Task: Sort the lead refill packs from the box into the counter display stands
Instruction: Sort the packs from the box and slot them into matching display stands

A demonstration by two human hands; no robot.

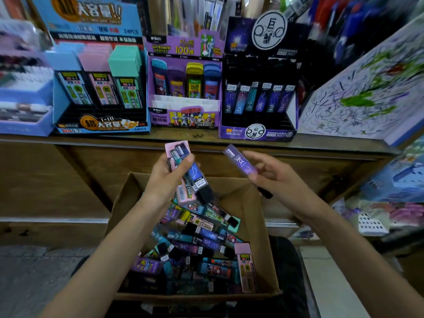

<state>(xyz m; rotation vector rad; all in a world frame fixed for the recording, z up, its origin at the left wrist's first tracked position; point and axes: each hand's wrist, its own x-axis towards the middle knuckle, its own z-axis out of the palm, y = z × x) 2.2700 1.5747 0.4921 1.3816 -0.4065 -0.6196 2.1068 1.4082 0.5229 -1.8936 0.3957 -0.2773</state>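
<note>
A cardboard box [257,226] in front of me holds several mixed lead refill packs [202,244]. My left hand [165,177] grips a bundle of packs [187,171] above the box: a wide pink one and slim blue and teal ones. My right hand [273,177] pinches one slim purple pack [241,161], tilted, just below the counter edge. On the counter stand three display stands: a blue one [101,88] at left, a purple Ultraman one [184,88] in the middle, and a dark constellation one [259,97] at right.
The wooden counter [199,136] runs across above the box. A light blue tray of pens [25,97] sits far left. A scribbled white test pad [367,92] leans at right. More stationery fills the shelves lower right [390,203].
</note>
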